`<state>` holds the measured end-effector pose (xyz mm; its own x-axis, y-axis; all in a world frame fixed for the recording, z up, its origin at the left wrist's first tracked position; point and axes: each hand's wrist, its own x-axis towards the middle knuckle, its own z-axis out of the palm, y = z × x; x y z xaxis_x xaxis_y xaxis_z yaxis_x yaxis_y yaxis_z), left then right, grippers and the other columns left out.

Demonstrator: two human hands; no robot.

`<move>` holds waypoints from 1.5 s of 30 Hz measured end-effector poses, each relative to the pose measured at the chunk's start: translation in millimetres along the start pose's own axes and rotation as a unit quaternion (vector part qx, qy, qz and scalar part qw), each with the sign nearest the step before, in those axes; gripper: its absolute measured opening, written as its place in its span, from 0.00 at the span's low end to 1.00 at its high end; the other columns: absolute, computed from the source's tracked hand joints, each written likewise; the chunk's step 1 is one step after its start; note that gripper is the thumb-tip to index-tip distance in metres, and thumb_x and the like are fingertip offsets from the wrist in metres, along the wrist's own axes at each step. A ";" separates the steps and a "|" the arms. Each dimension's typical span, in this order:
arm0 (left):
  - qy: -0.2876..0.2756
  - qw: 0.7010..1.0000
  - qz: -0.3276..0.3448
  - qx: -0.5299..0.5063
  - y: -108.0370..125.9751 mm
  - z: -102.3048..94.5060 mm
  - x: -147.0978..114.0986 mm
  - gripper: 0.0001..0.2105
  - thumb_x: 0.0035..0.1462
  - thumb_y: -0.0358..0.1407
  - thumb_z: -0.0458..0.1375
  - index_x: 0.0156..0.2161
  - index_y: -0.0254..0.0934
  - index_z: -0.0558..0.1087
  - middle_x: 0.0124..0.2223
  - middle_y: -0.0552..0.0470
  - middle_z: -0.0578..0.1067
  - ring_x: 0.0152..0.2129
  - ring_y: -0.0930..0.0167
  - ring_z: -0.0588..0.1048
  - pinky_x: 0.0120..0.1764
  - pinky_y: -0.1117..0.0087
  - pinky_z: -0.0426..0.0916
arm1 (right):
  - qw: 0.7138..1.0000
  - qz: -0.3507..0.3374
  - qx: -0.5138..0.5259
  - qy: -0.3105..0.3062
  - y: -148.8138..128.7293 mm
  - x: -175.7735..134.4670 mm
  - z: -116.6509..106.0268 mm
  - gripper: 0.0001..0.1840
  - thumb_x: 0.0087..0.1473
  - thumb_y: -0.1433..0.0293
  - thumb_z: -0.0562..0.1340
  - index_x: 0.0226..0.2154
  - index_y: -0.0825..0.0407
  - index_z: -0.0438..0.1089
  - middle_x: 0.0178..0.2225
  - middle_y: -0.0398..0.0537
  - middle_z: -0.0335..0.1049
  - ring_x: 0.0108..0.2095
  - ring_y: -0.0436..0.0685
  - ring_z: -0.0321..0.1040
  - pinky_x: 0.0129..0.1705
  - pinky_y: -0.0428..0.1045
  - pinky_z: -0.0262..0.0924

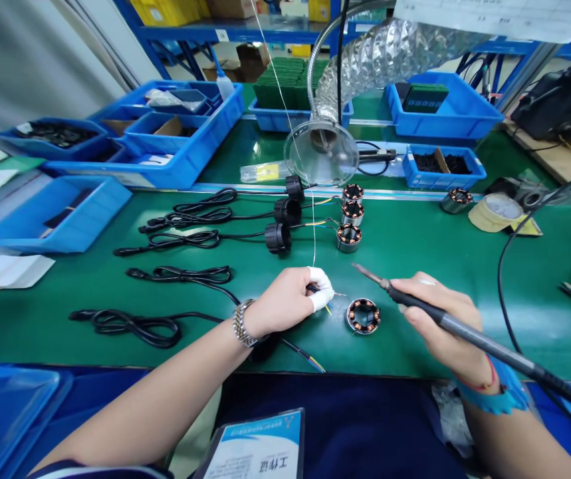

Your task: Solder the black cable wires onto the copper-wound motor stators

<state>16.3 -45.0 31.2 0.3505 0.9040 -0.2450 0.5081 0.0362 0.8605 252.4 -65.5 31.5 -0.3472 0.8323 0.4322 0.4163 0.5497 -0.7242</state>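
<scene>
My left hand (298, 296), with white covers on its fingertips, pinches a black cable; yellow and blue wire ends (330, 309) show below the fingers. A thin solder wire (314, 239) hangs from above down to these fingers. Just right of the fingertips lies a stator (363, 316), a metal ring with copper windings. My right hand (439, 316) is closed round a soldering iron (432, 309), its tip pointing left, above and apart from the stator. Another cable end with bare coloured wires (310, 359) lies below my left wrist.
Several coiled black cables (135, 327) lie at left. Black caps (278, 238) and wired stators (348, 237) stand in rows ahead. A fume funnel (322, 156) hangs behind them. Blue bins (56, 213) line the left and back. A yellow-rimmed round container (497, 211) sits at right.
</scene>
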 end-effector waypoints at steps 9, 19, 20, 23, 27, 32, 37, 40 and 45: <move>0.007 0.999 0.011 0.046 -1.9 1.6 0.9 0.04 0.45 0.30 0.53 0.25 0.33 0.68 0.23 0.55 0.68 0.21 0.77 0.64 0.24 0.78 0.58 | 0.986 0.101 0.128 0.025 14.4 -5.9 2.8 0.06 0.49 0.71 0.60 0.31 0.47 0.72 0.30 0.42 0.71 0.32 0.52 0.65 0.40 0.49 0.58; 0.005 0.999 0.006 0.047 0.0 1.1 0.6 0.03 0.44 0.30 0.53 0.25 0.33 0.69 0.22 0.56 0.68 0.20 0.77 0.64 0.23 0.78 0.58 | 0.983 0.116 0.141 0.007 12.6 -3.1 4.9 0.05 0.49 0.70 0.60 0.30 0.48 0.72 0.28 0.43 0.71 0.30 0.52 0.64 0.35 0.48 0.59; 0.004 0.999 0.006 0.048 -0.1 1.1 0.7 0.04 0.44 0.30 0.53 0.25 0.33 0.69 0.22 0.56 0.68 0.20 0.77 0.63 0.23 0.78 0.58 | 0.982 0.119 0.144 0.007 12.3 -3.1 5.3 0.05 0.49 0.70 0.59 0.30 0.48 0.72 0.28 0.43 0.71 0.29 0.52 0.64 0.34 0.48 0.59; 0.004 0.999 0.008 0.054 -0.7 1.1 0.7 0.04 0.44 0.30 0.52 0.25 0.33 0.69 0.22 0.56 0.68 0.20 0.77 0.64 0.23 0.78 0.58 | 0.981 0.127 0.147 0.007 11.8 -2.7 6.7 0.05 0.49 0.69 0.59 0.30 0.49 0.72 0.28 0.44 0.71 0.29 0.52 0.64 0.32 0.47 0.59; 0.003 0.998 0.009 0.066 -1.1 1.0 0.7 0.04 0.45 0.30 0.52 0.26 0.33 0.69 0.23 0.55 0.69 0.20 0.75 0.65 0.24 0.77 0.59 | 0.980 0.131 0.152 0.013 11.5 -1.3 8.5 0.05 0.49 0.69 0.60 0.30 0.49 0.72 0.29 0.45 0.71 0.29 0.52 0.64 0.33 0.49 0.59; 0.004 0.997 0.017 0.073 -1.3 1.2 0.9 0.05 0.45 0.31 0.53 0.26 0.33 0.70 0.24 0.54 0.70 0.21 0.75 0.66 0.24 0.77 0.60 | 0.976 0.139 0.169 0.006 10.3 0.9 10.4 0.05 0.49 0.69 0.59 0.30 0.50 0.72 0.28 0.45 0.70 0.27 0.52 0.64 0.30 0.48 0.60; 0.004 0.997 0.020 0.076 -2.2 1.5 0.9 0.05 0.45 0.31 0.52 0.26 0.33 0.70 0.24 0.54 0.70 0.21 0.75 0.66 0.24 0.77 0.60 | 0.976 0.134 0.170 0.003 10.9 1.5 9.4 0.05 0.49 0.70 0.60 0.30 0.49 0.72 0.28 0.44 0.71 0.28 0.52 0.65 0.32 0.48 0.60; 0.003 0.997 0.018 0.078 -2.1 1.4 1.0 0.05 0.45 0.31 0.52 0.26 0.33 0.69 0.25 0.54 0.71 0.21 0.75 0.66 0.25 0.76 0.60 | 0.974 0.137 0.179 0.013 12.5 1.5 8.8 0.05 0.48 0.70 0.60 0.30 0.49 0.72 0.29 0.44 0.71 0.29 0.52 0.65 0.32 0.48 0.60; 0.010 0.997 0.009 0.082 -0.3 1.5 1.4 0.05 0.45 0.31 0.52 0.26 0.33 0.69 0.24 0.54 0.70 0.21 0.74 0.66 0.24 0.76 0.60 | 0.971 0.149 0.185 0.011 12.2 1.9 10.2 0.05 0.49 0.70 0.60 0.30 0.49 0.72 0.28 0.44 0.70 0.28 0.51 0.65 0.31 0.48 0.60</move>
<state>17.8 -44.4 29.9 0.3466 0.9118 -0.2200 0.6238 -0.0489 0.7801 248.3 -57.9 17.9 -0.2378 0.9539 0.1830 0.1635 0.2251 -0.9605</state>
